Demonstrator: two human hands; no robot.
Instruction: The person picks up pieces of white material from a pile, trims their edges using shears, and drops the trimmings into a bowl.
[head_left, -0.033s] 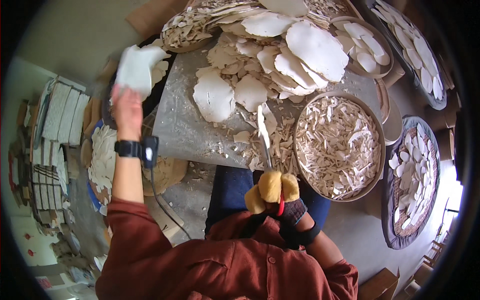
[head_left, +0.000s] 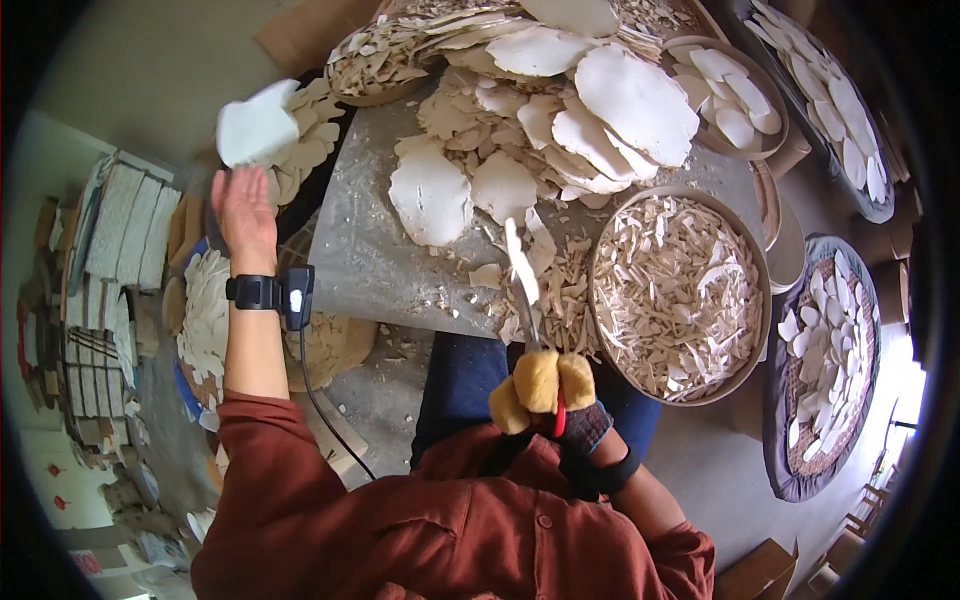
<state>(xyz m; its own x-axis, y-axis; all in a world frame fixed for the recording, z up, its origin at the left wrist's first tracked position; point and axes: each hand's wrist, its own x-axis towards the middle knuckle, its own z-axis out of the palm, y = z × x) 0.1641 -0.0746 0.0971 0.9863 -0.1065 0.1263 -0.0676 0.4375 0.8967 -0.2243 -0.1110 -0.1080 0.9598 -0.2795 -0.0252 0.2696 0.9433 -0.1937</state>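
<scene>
I remotely view a round tray (head_left: 765, 300) of pale shards (head_left: 680, 295) at the table's (head_left: 350, 260) right; left hand (head_left: 247, 215), fingers straight, near a white slab (head_left: 255, 125); right hand (head_left: 550, 393) grips a partly hidden tool (head_left: 529, 325).

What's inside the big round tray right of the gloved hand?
The round tray holds a heap of thin, pale chips and strips. They cover its bottom, so anything beneath is hidden.

The left hand (head_left: 245, 212) is open, just below a white slice (head_left: 256, 125). The gloved right hand (head_left: 550, 392) grips a red-handled metal tool (head_left: 530, 322). Fragments (head_left: 670, 290) fill the round tray (head_left: 742, 377) alongside.
</scene>
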